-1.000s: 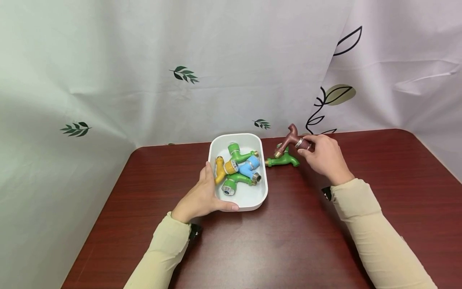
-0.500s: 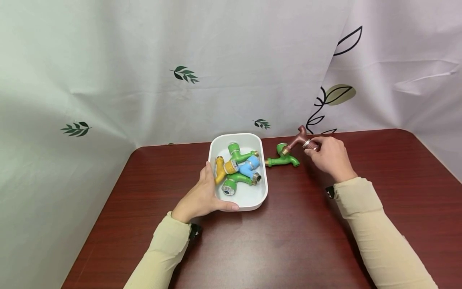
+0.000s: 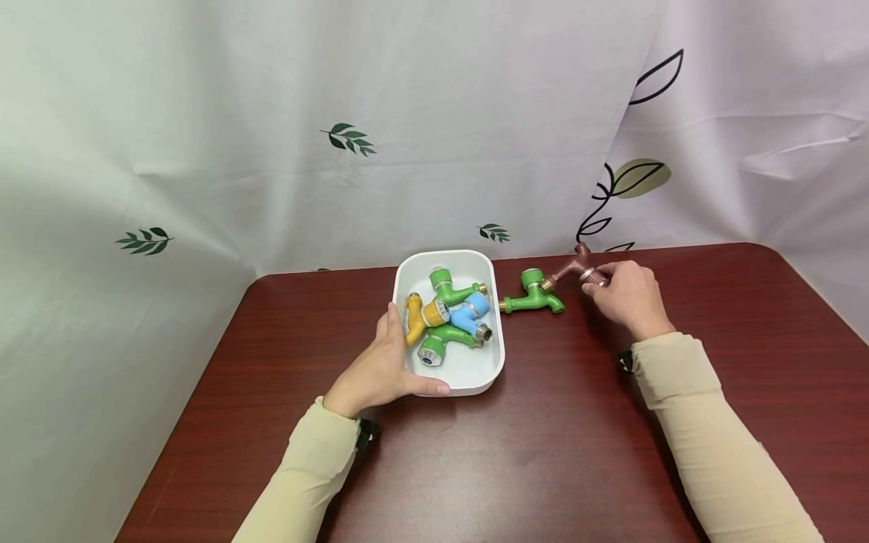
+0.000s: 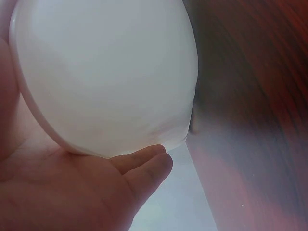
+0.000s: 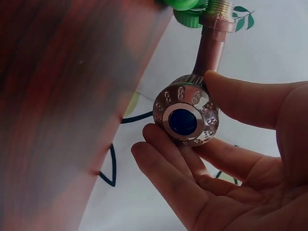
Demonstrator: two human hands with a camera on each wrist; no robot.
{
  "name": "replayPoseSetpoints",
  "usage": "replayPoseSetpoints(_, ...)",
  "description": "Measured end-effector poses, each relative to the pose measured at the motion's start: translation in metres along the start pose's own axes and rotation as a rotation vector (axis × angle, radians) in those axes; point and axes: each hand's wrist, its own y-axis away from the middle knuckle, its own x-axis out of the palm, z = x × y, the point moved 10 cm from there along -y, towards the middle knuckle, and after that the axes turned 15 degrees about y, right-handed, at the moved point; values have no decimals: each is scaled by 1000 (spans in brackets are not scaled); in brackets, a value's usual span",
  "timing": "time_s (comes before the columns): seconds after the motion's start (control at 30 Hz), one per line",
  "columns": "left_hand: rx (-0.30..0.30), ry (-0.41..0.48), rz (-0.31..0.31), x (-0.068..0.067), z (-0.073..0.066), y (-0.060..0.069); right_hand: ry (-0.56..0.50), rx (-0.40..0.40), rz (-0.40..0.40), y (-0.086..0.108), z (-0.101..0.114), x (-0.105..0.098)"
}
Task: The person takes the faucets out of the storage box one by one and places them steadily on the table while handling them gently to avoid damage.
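Note:
At the middle of the table stands a white tray [image 3: 468, 381] holding a yellow tap [image 3: 413, 320], a blue tap [image 3: 468, 313] and two green taps. My left hand [image 3: 380, 369] grips its left side and near-left corner; in the left wrist view fingers [image 4: 144, 168] lie against the tray's outer wall [image 4: 110, 77]. My right hand [image 3: 631, 298] pinches the knob of a brown tap [image 3: 575, 265] between thumb and fingers. In the right wrist view the knob [image 5: 185, 118] shows a blue centre. The brown tap's threaded end is at the green tap [image 3: 532, 302] right of the tray.
A dark red wooden table [image 3: 543, 452] spreads beneath both hands. Behind its far edge hangs a pale curtain [image 3: 421, 188] with leaf prints, which also runs along the left side.
My right hand has moved to the right and slightly nearer with the brown tap, which now hangs lower beside the loose green tap. The left hand and tray have stayed in place.

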Motion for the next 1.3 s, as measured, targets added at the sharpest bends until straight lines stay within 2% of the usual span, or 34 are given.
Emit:
replayPoseSetpoints(0.53,13,-1,-4,-1,-1,0,16,49,22,-3,-19,5)
replayPoseSetpoints(1.3,11,11,1,0,-1,-1,36,50,91,-3,-25,16)
